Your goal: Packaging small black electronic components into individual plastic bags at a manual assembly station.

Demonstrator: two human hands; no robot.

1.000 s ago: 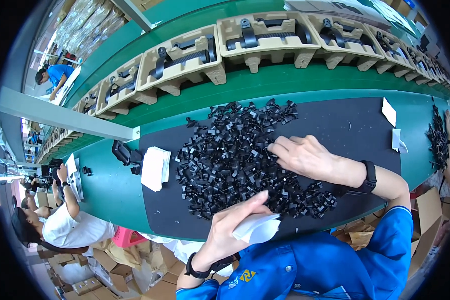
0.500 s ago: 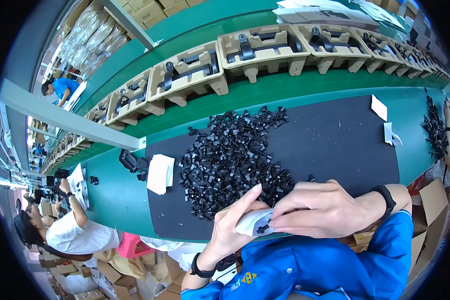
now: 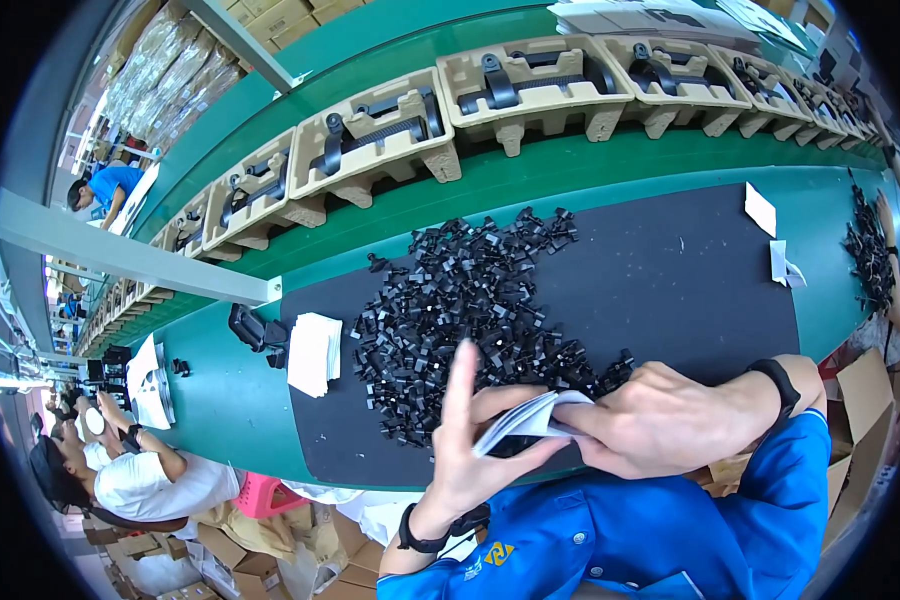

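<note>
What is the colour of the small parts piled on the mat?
Black; the small parts show best in the head view.

Folded white paper (image 3: 528,417) between hands (image 3: 462,470) (image 3: 655,425)

Green worktable (image 3: 225,350), pale metal beam (image 3: 120,250) at left, pink stool (image 3: 260,496) alongside, lights (image 3: 15,382) far left.

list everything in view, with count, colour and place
folded paper: count unclear, white, lower centre
small parts: uncountable pile, black, on mat
mat: one, black, on bench
bench: one, green, beneath mat
paper stack: one, white, mat's left side
loose papers: at least two, white, mat's right edge
trays: long row, tan, behind mat
devices: several, black, in trays
stool: one, pink, lower left
boxes: several, brown, both lower corners
co-workers: at least two, white or blue clothing, left
left grip: one, bare, holding paper
right grip: one, bare, paper's right end
</note>
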